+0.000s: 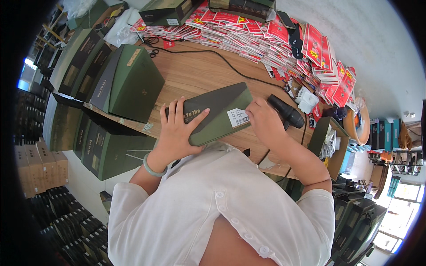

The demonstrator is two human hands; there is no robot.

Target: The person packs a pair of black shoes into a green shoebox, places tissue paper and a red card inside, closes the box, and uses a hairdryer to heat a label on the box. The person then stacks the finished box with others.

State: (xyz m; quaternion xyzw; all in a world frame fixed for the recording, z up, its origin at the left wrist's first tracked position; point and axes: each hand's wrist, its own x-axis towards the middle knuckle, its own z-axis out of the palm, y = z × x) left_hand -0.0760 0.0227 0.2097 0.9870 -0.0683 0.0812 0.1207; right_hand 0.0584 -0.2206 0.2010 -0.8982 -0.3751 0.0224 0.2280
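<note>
A dark green and grey shoe box (212, 127) lies tilted on the wooden table, close against my body. My left hand (178, 133) rests on its left end with the fingers spread over the grey lid. At the right end, my right hand (266, 119) has its fingers curled and pinched at the edge of a white barcode label (238, 118) on the box's side. Whether those fingers grip the label itself is hidden. Just right of that hand lies a black hair dryer or heat gun (286, 111) with a cord.
Stacked green boxes (133, 84) stand at the left table edge. Heaps of red and white printed packets (248, 37) line the back, with a phone (285, 20) on them. A black cable (222, 60) crosses the table. An open box of small packets (330, 146) sits right.
</note>
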